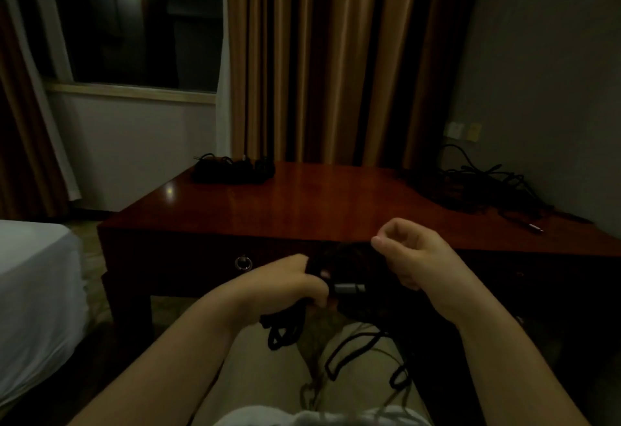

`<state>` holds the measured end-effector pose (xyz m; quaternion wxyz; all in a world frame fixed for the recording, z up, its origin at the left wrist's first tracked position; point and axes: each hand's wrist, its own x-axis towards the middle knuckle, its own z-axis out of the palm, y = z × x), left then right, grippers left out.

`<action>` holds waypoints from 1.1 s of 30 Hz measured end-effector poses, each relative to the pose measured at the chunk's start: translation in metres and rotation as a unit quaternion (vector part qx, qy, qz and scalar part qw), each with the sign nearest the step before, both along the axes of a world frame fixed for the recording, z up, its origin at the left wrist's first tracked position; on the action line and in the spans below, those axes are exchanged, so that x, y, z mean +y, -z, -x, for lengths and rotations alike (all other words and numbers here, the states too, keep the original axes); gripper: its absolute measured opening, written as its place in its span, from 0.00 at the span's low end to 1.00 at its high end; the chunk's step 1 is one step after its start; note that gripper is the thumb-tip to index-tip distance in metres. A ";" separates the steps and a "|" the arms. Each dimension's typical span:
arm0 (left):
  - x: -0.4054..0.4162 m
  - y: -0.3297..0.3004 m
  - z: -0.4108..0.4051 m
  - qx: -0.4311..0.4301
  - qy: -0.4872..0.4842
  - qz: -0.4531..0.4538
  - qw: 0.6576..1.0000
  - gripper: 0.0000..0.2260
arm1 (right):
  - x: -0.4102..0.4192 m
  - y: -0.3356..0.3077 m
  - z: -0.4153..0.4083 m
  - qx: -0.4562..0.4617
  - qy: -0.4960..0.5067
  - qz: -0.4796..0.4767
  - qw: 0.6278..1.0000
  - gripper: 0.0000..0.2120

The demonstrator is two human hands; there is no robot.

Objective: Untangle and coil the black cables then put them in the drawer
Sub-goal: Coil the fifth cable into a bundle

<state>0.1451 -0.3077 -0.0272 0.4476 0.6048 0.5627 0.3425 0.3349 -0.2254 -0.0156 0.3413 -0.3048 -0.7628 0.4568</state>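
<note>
holding one black cable (302, 328) in left hand (285, 286) grip; right hand (408, 251) pinching same cable; two cable piles (233, 168) on desk (336, 204)

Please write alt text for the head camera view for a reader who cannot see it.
In a dim room, a person's left hand grips a bundle of black cable while the right hand pinches a strand above it. Ahead, a wooden table holds two more cable piles.

A table (336, 197) stands before the curtain (319, 56), with one cable pile (232, 168) at its far left, another (487, 187) at its right, and a bed (33, 291) left of it.
</note>
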 end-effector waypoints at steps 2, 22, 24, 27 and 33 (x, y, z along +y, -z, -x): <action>-0.006 -0.003 0.009 -0.129 -0.035 -0.017 0.991 0.06 | 0.007 0.008 -0.007 0.088 -0.007 0.047 0.995 0.11; 0.001 -0.008 -0.008 -0.306 -0.230 -0.093 0.919 0.06 | 0.006 0.061 0.040 -0.244 -0.036 -0.033 0.969 0.10; -0.004 -0.018 -0.007 -0.458 -0.168 -0.116 0.865 0.08 | 0.007 0.057 0.041 -0.275 -0.047 0.000 0.960 0.11; -0.010 -0.034 -0.007 -0.575 -0.067 -0.170 0.797 0.07 | 0.013 0.051 0.038 -0.353 -0.113 0.078 0.925 0.14; 0.003 -0.040 -0.019 -0.590 -0.158 -0.184 0.770 0.09 | -0.016 0.045 0.057 -0.043 0.020 -0.115 0.992 0.05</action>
